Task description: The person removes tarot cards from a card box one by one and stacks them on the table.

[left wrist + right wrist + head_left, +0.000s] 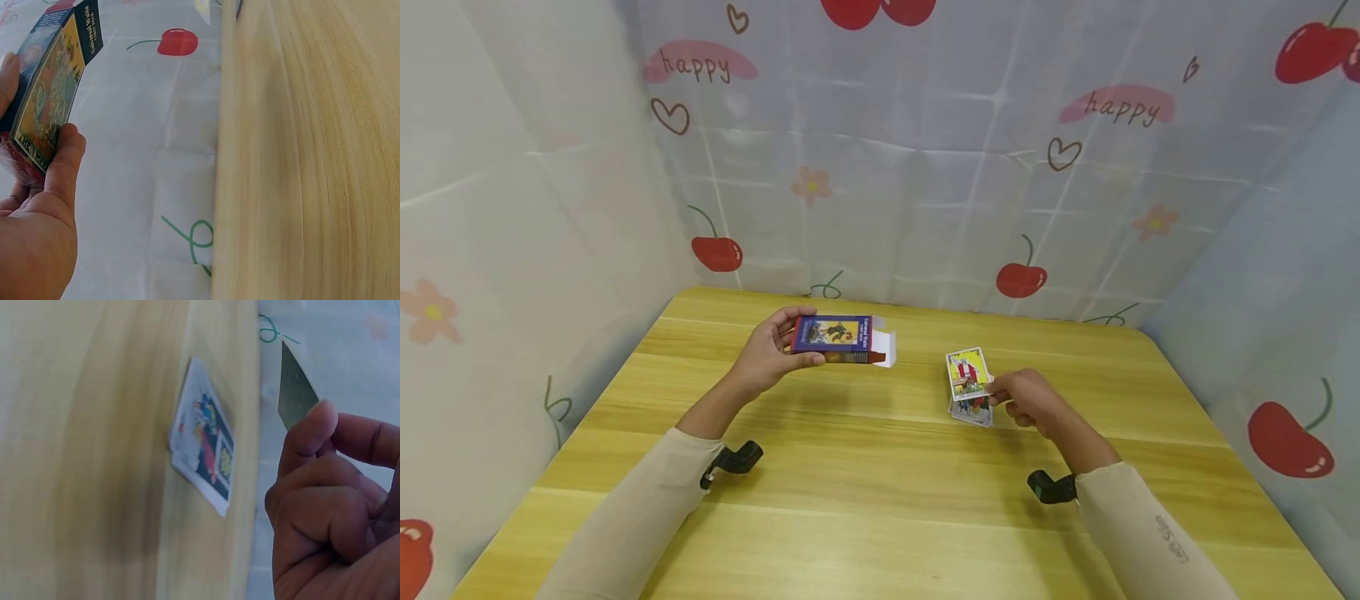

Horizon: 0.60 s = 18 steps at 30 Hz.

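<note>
My left hand (767,354) grips a blue and red tarot card box (832,333) with its thumb along the near side. The box lies sideways above the table, and its white end flap (886,346) stands open toward the right. In the left wrist view, the box (53,87) shows a picture panel and dark end. My right hand (1028,398) pinches a yellow-faced tarot card (967,372) between thumb and finger. Below that card, a small stack of cards (973,412) rests on the table. In the right wrist view, the stack (203,440) lies apart from the pinched card (295,387).
The wooden table (820,517) carries the card stack. A curtain (910,208) printed with cherries and hearts hangs behind the table's far edge, with more printed cloth at both sides. A black wrist mount (737,458) juts from the left sleeve, another (1051,487) from the right.
</note>
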### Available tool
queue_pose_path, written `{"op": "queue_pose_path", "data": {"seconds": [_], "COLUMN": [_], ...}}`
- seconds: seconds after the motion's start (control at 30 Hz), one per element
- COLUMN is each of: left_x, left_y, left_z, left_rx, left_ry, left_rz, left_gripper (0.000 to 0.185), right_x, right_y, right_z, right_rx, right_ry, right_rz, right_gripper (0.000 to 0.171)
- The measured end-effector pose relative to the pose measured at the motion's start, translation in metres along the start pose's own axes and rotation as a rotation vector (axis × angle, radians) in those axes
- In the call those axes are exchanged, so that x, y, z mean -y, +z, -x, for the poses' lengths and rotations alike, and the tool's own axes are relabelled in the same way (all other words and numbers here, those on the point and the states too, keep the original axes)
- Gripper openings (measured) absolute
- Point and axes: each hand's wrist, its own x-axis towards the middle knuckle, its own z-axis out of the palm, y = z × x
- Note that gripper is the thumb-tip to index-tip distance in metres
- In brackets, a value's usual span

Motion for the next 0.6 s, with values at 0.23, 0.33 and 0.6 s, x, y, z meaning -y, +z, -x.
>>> {"op": "queue_pose_path", "data": {"seconds": [0.23,0.33,0.6], "left_x": [0.000,0.001,0.002], "left_y": [-0.001,0.000,0.002], "left_z": [0.000,0.001,0.000], "left_rx": [0.000,-0.001,0.015], "left_ry": [-0.004,0.001,-0.007], "left_rz": [-0.007,-0.005,-0.009], "left_gripper": [0.071,0.071,0.077], "right_x": [-0.015,-0.019,-0.028], "right_y": [0.004,0.006,0.009], "right_z": [-0.002,-0.006,-0.015], "right_rx": [-0.065,-0.083,-0.097], "right_ry": [0.008,0.019,0.111], "right_rz": [0.042,0.077,0.259], "right_gripper": [0.029,0.028,0.024]}}
